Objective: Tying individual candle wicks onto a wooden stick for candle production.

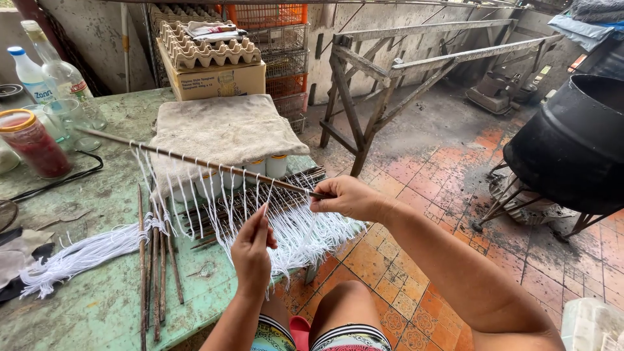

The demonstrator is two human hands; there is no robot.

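Thin stick strung with white strings, right hand pinching its end, left hand pinching one string below

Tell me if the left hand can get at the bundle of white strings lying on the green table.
Probably yes. The left hand is pinching a hanging string, and the bundle of white strings lies in the open on the green table, with only loose sticks lying between.

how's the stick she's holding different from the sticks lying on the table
The held stick is a single one, raised at a slant above the table, gripped near its end by the right hand, with white strings looped along it. The loose sticks lie flat in a bunch on the table, mostly bare of strings. Both are thin, brown and long. The left hand pinches one string.
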